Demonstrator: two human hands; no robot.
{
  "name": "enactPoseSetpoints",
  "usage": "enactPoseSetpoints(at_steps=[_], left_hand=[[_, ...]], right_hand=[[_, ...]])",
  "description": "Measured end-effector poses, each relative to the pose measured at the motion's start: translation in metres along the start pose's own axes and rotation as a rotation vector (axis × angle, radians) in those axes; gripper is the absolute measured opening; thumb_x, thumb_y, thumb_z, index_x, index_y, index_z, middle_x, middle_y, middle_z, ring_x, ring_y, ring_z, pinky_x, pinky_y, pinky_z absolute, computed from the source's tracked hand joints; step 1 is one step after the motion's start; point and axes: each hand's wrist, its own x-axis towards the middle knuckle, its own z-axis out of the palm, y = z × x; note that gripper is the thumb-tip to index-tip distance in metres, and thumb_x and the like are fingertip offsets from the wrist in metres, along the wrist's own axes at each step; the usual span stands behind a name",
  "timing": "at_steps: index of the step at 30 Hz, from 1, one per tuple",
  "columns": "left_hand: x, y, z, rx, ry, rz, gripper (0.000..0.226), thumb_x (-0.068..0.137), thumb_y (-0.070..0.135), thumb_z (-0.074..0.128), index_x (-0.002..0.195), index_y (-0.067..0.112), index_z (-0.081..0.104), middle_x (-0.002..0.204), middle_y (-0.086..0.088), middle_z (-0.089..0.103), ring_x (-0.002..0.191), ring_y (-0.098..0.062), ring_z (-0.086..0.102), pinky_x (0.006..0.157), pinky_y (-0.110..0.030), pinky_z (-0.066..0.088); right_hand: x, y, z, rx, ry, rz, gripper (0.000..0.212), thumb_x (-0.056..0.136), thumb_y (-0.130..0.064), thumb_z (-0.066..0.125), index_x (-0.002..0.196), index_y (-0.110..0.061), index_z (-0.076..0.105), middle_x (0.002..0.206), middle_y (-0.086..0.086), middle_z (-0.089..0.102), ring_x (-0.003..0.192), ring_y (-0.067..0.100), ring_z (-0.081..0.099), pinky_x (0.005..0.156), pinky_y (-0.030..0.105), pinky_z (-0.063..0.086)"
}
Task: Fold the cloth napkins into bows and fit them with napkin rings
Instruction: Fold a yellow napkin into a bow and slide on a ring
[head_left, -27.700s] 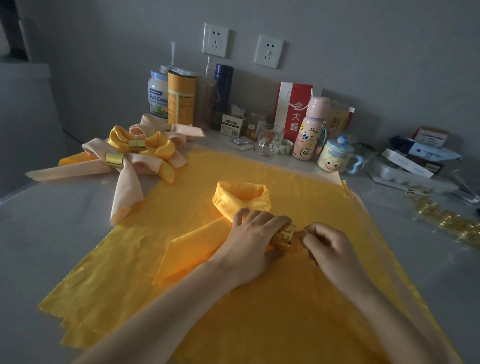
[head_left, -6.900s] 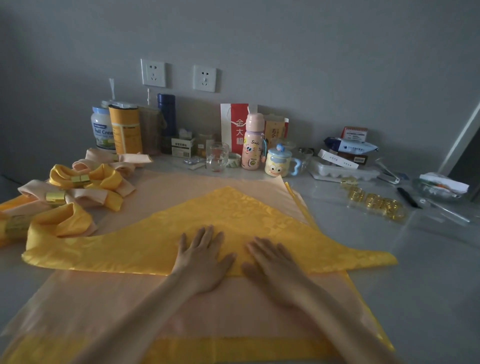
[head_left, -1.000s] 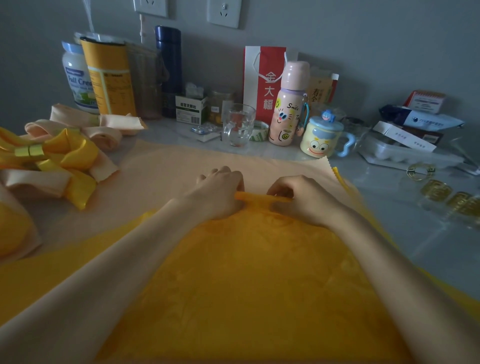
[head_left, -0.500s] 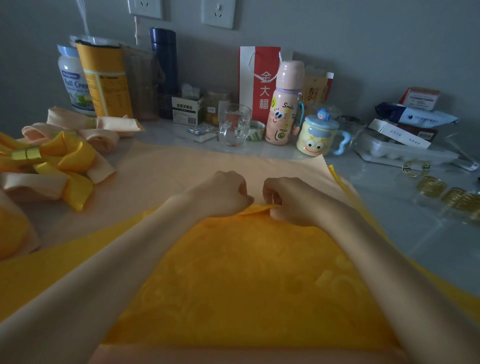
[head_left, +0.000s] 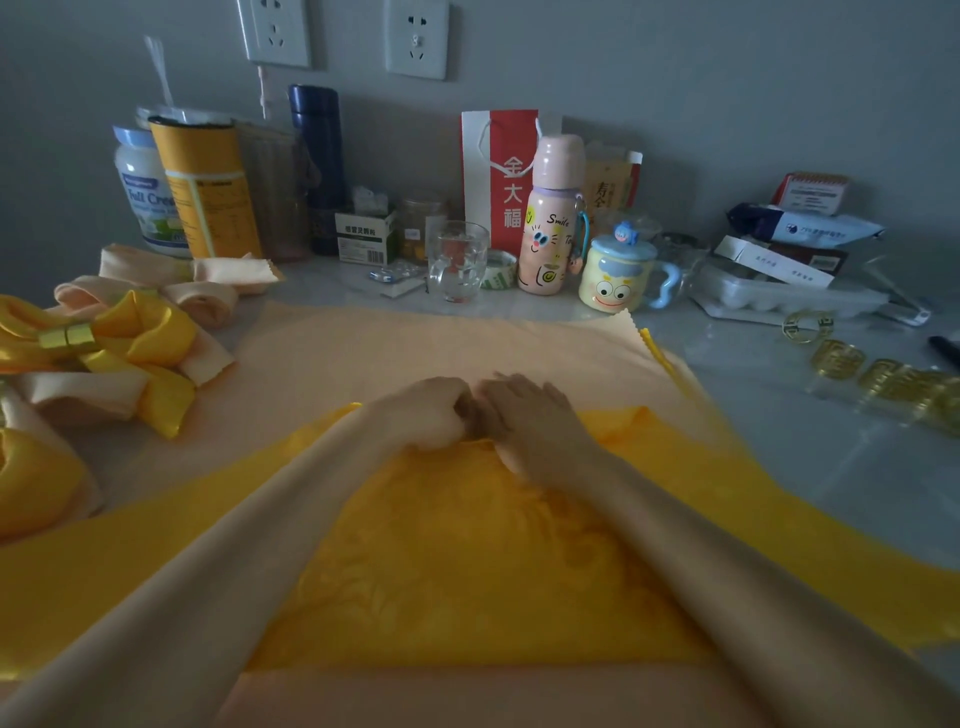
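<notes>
1. Lying mid-table, the yellow napkin (head_left: 467, 561) is spread flat on a peach cloth (head_left: 415, 343). Its far edge is bunched into a small roll under both hands.
2. Left hand (head_left: 431, 415) clenched round that roll. Right hand (head_left: 530, 421) touches the left and lies over the same edge. It is motion-blurred, so pinching or merely pressing, I cannot tell.
3. Finished bows (head_left: 119, 364), yellow and peach, are heaped at left, one banded by a gold ring (head_left: 67, 336). Loose napkin rings (head_left: 883, 382) sit in a row at right, well apart from the hands.
4. Surface: pale grey table (head_left: 831, 467), faintly glossy. Room dim. Grey wall (head_left: 675, 78) carries two sockets (head_left: 415, 39).
5. Containers along the wall: white tub (head_left: 140, 192), yellow canister (head_left: 208, 192), dark flask (head_left: 317, 156), clear glass (head_left: 457, 260), pink bottle (head_left: 548, 218), lidded face mug (head_left: 618, 275), red gift bag (head_left: 498, 171). Contents of the closed ones are hidden.
</notes>
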Motion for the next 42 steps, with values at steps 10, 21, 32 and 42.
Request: enactPoseSetpoints(at_steps=[10,21,32,42], left_hand=[[-0.014,-0.003,0.003,-0.257,0.043,-0.034,0.035,0.09,0.016,0.061,0.122,0.012,0.048,0.102,-0.001,0.048,0.097,-0.016,0.045,0.081,-0.026,0.039],[-0.024,0.006,0.009,0.175,0.357,0.003,0.031,0.091,0.032,0.054,0.121,0.025,0.055,0.131,-0.003,0.041,0.125,-0.026,0.029,0.103,-0.036,0.023],[-0.032,0.016,-0.005,0.048,0.147,0.003,0.026,0.092,0.03,0.057,0.109,0.011,0.062,0.117,-0.008,0.057,0.108,-0.023,0.051,0.08,-0.028,0.041],[-0.033,0.0,0.005,-0.024,-0.049,-0.028,0.026,0.091,0.035,0.059,0.111,0.02,0.05,0.117,-0.007,0.047,0.11,-0.027,0.049,0.083,-0.03,0.041]], right_hand=[[-0.034,0.056,-0.02,0.025,0.03,0.223,0.051,0.102,-0.041,0.019,0.146,-0.018,0.028,0.156,0.004,0.019,0.145,0.019,0.008,0.116,0.037,0.001],[-0.041,0.031,-0.035,0.203,0.224,0.045,0.02,0.088,-0.017,0.058,0.107,-0.016,0.065,0.109,0.001,0.061,0.103,0.02,0.055,0.095,0.04,0.042],[-0.057,0.01,-0.054,-0.108,0.009,-0.041,0.025,0.083,-0.002,0.047,0.096,-0.023,0.05,0.096,-0.006,0.043,0.093,0.015,0.043,0.077,0.023,0.028],[-0.052,-0.012,-0.029,-0.045,0.046,-0.061,0.04,0.102,-0.025,0.03,0.139,-0.014,0.041,0.144,0.006,0.041,0.133,0.023,0.036,0.109,0.035,0.028]])
